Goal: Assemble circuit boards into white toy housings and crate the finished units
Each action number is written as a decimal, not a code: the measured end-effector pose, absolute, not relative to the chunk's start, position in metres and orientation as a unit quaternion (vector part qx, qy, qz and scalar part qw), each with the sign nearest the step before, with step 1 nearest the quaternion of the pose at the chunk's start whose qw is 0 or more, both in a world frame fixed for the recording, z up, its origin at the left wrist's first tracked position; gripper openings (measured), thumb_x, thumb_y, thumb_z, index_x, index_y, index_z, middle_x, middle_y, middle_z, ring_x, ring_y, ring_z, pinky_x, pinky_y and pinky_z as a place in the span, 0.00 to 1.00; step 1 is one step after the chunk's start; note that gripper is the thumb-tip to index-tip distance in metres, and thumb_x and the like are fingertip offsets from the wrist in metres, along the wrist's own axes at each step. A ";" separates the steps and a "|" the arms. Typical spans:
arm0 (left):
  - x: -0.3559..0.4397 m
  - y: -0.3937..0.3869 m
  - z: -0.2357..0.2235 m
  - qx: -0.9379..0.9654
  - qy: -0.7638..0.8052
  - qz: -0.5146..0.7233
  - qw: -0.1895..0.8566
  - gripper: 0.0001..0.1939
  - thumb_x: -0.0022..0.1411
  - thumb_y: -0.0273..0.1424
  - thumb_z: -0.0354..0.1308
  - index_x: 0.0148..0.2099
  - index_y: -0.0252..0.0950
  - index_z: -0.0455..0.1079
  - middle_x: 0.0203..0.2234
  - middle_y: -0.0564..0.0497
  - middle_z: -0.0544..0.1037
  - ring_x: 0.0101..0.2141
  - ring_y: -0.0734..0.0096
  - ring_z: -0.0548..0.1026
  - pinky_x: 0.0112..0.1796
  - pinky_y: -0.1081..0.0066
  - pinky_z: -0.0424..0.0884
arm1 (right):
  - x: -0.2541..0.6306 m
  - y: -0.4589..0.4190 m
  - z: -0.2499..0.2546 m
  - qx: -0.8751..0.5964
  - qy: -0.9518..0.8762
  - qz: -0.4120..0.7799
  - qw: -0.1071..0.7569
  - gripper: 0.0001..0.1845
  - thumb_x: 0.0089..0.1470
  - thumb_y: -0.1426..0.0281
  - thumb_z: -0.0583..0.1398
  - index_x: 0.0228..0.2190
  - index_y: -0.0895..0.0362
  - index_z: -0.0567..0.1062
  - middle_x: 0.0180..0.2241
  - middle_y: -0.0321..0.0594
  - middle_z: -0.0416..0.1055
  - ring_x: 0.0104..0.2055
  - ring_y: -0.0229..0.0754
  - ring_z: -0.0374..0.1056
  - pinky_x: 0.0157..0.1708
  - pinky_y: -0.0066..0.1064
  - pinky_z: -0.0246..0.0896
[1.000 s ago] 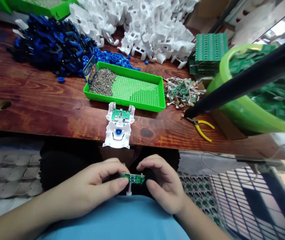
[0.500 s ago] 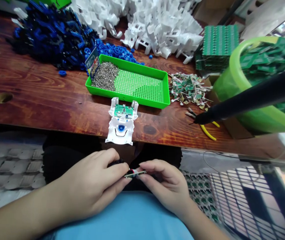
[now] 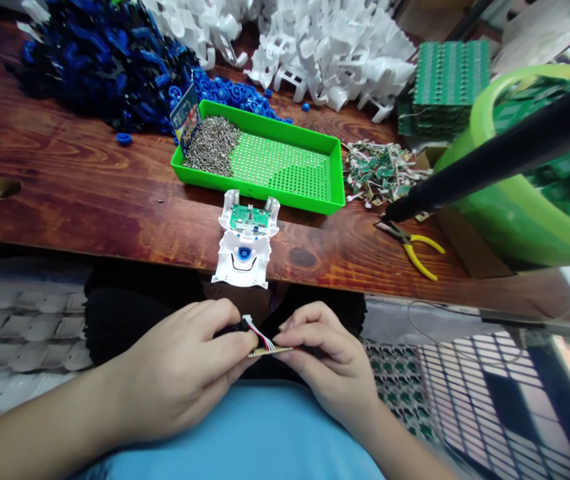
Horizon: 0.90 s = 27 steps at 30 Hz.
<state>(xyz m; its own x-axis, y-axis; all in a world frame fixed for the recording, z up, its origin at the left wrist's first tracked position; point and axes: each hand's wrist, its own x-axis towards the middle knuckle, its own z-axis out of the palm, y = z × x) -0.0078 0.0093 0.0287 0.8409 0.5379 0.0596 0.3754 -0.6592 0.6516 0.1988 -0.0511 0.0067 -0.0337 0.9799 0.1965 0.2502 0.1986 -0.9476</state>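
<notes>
Whereas its green face showed one second earlier, the circuit board (image 3: 265,352) now appears edge-on, well nearer the wearer than the tray (image 3: 285,167); left hand (image 3: 195,360) and right hand (image 3: 332,353) pinch opposite ends, wires (image 3: 261,333) now rising above.

From the person's head, one camera looks forward and down, past the blue shirt (image 3: 245,433), at the table (image 3: 89,193) close by.

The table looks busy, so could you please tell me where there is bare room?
Mostly bare wood lies left of the shells, in front of the blue parts; a smaller patch separates shells and pliers. White parts crowd the back, the bucket the right.
</notes>
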 end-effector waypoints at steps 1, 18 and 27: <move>-0.008 0.009 0.028 0.900 0.254 0.125 0.331 0.12 0.66 0.25 0.45 0.41 0.34 0.71 0.29 0.49 0.67 0.29 0.69 0.63 0.29 0.69 0.58 | 0.199 -0.051 0.007 -0.505 -0.613 0.384 0.470 0.07 0.50 0.75 0.65 0.33 0.52 0.79 0.31 0.37 0.70 0.33 0.35 0.71 0.33 0.25 0.71; -0.016 0.007 0.025 0.758 0.292 0.118 0.571 0.26 0.69 0.24 0.40 0.63 0.56 0.55 0.44 0.54 0.67 0.42 0.79 0.70 0.44 0.83 0.65 | 0.222 -0.058 0.016 -0.551 -0.620 0.206 0.519 0.22 0.50 0.85 0.60 0.42 0.50 0.74 0.37 0.38 0.72 0.40 0.38 0.69 0.37 0.30 0.69; 0.006 -0.011 0.017 0.542 0.360 0.194 0.734 0.18 0.63 0.26 0.54 0.54 0.43 0.59 0.40 0.53 0.76 0.43 0.76 0.75 0.44 0.78 0.71 | 0.204 -0.060 0.009 -0.514 -0.641 0.235 0.519 0.24 0.51 0.84 0.59 0.46 0.48 0.74 0.37 0.39 0.72 0.37 0.37 0.70 0.34 0.29 0.70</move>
